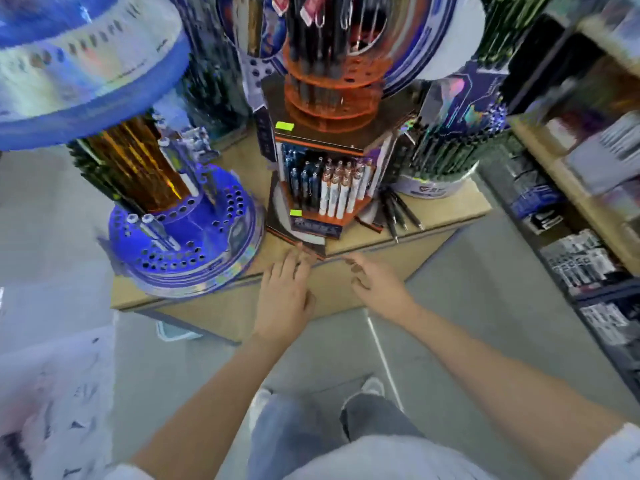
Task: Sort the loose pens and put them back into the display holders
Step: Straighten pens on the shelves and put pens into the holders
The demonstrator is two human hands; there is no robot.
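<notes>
Left hand (285, 292) and right hand (375, 284), empty with fingers relaxed, hover over the table (446, 207) front edge.

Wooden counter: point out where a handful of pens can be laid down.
The counter is barest at its right front corner, bordered by the loose pens and the white tub. A narrower strip runs along the front edge between the blue holder and the hexagonal display, where the left hand reaches. Everything behind is crowded with displays.

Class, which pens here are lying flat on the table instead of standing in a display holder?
The black pens on the table, just right of the orange stand. Every other pen stands upright in a holder.
</notes>
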